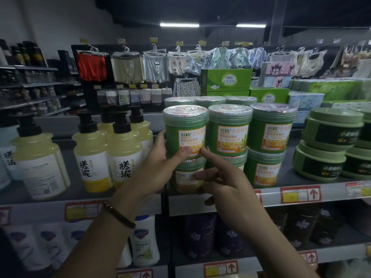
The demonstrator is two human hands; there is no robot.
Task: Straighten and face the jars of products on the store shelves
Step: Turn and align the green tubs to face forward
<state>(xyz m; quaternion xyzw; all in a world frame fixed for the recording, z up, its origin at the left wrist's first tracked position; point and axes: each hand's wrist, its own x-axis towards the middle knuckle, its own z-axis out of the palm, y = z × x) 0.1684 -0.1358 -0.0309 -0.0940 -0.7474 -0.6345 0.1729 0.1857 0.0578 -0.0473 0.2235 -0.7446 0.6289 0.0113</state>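
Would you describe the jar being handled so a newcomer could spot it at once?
On the shelf with red price tags, green orange-labelled jars stand stacked two high between yellow pump bottles and squat green tubs. It is the front top left jar, the only one the left hand grips.

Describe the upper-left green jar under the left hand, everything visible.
The green jar is a plastic-looking cylinder with a clear-wrapped lid and an orange-bordered label facing forward. It stands upright on a lower jar. The left hand grips its left side, thumb on the label; the right hand touches its lower edge with the index fingertip.
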